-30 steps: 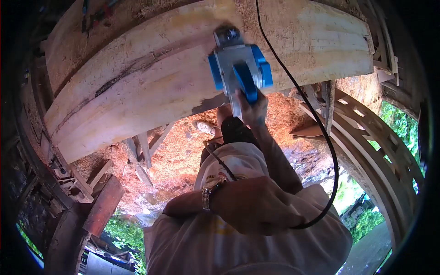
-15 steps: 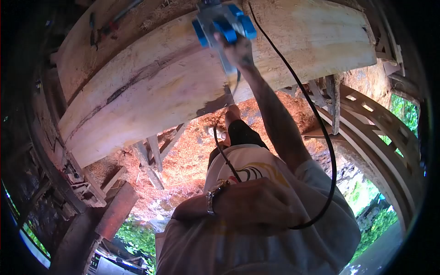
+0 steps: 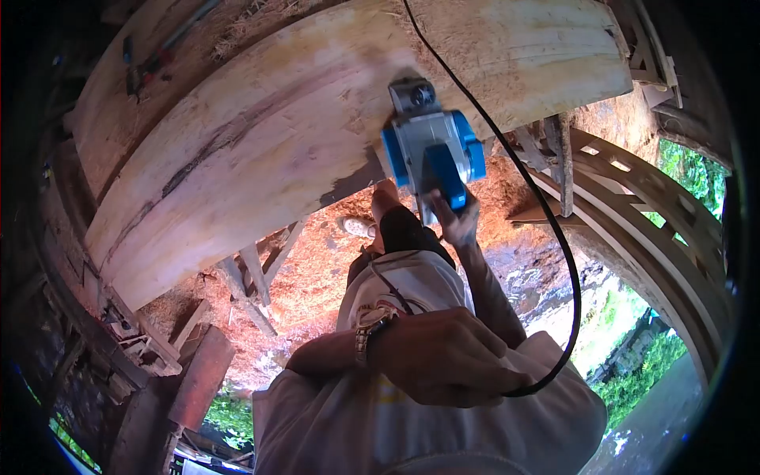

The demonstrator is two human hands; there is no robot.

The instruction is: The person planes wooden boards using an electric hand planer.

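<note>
My right hand [image 3: 459, 222] is wrapped round the rear handle of a blue and grey electric planer [image 3: 423, 134]. The planer's front lies over the near edge of a wide pale wooden plank [image 3: 269, 158], and its rear reaches past that edge toward me. Whether its sole touches the wood cannot be seen. In front of my chest, my left hand [image 3: 439, 356], with a metal-band watch [image 3: 364, 336] on its wrist, is closed on the black power cord [image 3: 568, 269]. The cord loops out to the right and runs up over the plank.
Orange shavings [image 3: 317, 261] cover the ground around my foot [image 3: 356, 227]. Wooden struts [image 3: 252, 277] stand below the plank. Curved timbers [image 3: 633, 206] with cut-outs rise at the right. Tools [image 3: 150, 67] lie at the upper left, and a reddish beam [image 3: 202, 376] stands lower left.
My right hand has drawn the planer back toward me, from far over the plank to its near edge. My left hand still holds the cord near my chest. The view has shifted slightly.
</note>
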